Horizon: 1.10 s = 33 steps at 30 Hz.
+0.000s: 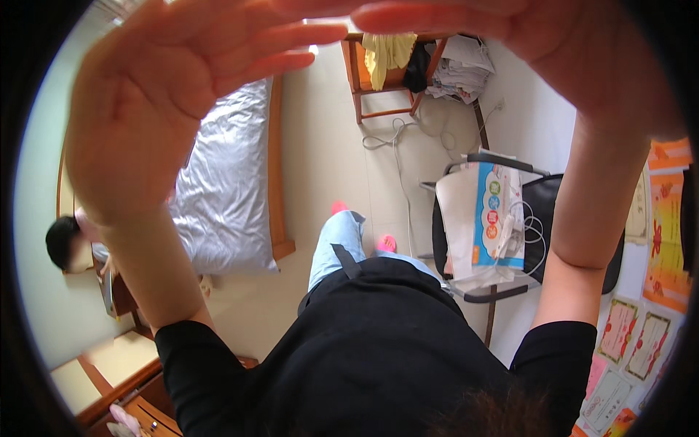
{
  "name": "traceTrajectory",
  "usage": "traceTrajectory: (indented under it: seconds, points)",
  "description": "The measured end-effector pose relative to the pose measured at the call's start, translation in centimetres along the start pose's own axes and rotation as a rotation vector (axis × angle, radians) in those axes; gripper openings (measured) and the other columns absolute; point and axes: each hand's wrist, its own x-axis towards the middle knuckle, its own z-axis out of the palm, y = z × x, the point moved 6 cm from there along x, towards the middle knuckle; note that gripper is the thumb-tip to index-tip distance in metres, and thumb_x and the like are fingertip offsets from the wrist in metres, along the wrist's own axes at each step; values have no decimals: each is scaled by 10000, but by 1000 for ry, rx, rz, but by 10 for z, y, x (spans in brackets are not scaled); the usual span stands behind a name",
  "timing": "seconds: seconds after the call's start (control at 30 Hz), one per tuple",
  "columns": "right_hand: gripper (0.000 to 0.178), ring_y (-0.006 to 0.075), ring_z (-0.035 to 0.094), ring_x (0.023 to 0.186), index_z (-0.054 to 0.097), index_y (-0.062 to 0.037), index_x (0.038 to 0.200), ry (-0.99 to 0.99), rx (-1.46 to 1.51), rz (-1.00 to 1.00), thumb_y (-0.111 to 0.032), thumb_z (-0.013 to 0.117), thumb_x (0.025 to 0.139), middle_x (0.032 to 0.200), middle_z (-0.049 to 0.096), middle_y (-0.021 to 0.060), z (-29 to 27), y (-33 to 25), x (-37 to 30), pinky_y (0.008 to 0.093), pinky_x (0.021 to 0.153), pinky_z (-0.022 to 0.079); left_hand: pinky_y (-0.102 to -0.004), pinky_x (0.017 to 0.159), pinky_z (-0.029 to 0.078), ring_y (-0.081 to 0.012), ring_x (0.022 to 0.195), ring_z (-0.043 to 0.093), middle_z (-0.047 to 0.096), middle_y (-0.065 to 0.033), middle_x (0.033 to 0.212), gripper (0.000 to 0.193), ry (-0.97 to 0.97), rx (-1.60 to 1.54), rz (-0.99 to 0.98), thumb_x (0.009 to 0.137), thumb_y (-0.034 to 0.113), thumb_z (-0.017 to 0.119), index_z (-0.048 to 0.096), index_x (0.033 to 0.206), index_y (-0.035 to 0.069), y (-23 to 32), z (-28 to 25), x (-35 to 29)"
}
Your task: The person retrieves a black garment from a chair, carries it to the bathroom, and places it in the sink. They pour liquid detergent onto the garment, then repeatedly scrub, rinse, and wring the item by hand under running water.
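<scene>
Both of my arms are raised, bringing my hands close up at the top of the view. My left hand (156,98) shows its palm, with the fingers stretched out toward the middle and nothing in it. From the other side my right hand (561,47) reaches in, its fingers extended to the left; the top of it is cut off by the picture's edge. No object is seen in either hand. The fingertips of the two hands come near each other, and whether they touch higher up is hidden.
A bed with a shiny silver-grey cover (226,182) stands left, with another person (65,242) beyond it. A wooden chair (354,80) holds yellow cloth (386,54). Papers lie on a black chair (542,191) at right. A white cable (399,171) crosses the floor.
</scene>
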Motion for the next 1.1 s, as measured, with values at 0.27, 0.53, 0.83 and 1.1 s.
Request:
traceTrajectory:
  seconds: [0.27,0.53,0.83,1.1]
  points:
    - [583,279,623,1145,519,12,1325,394,794,106,-446,300,1039,1254,621,196,-28,220,66,396,1040,446,-453,948,462,-343,1073,626,646,-192,1132,424,-67,1118,-405,958,285,561,534,1308,46,-265,-129,76]
    - [321,144,642,1007,618,-29,1224,678,461,1084,-241,517,1006,1094,686,67,-7,408,-12,291,907,493,-468,977,445,-336,1185,565,550,-188,1309,518,-351,1050,-482,905,347,628,488,1330,84,-485,-165,155]
    - [279,137,640,969,630,5,1179,482,514,1158,-176,559,979,1023,695,82,-16,529,-21,276,880,493,-430,894,495,-339,1050,613,509,-170,1265,870,-431,957,-270,820,304,726,220,1528,266,-619,-130,210]
    - [282,147,655,857,632,17,1159,464,451,1096,-163,571,951,964,699,100,-63,756,-13,284,805,524,-395,601,557,-294,740,667,603,-104,934,714,-613,789,-381,758,336,750,388,1329,109,-649,-137,211]
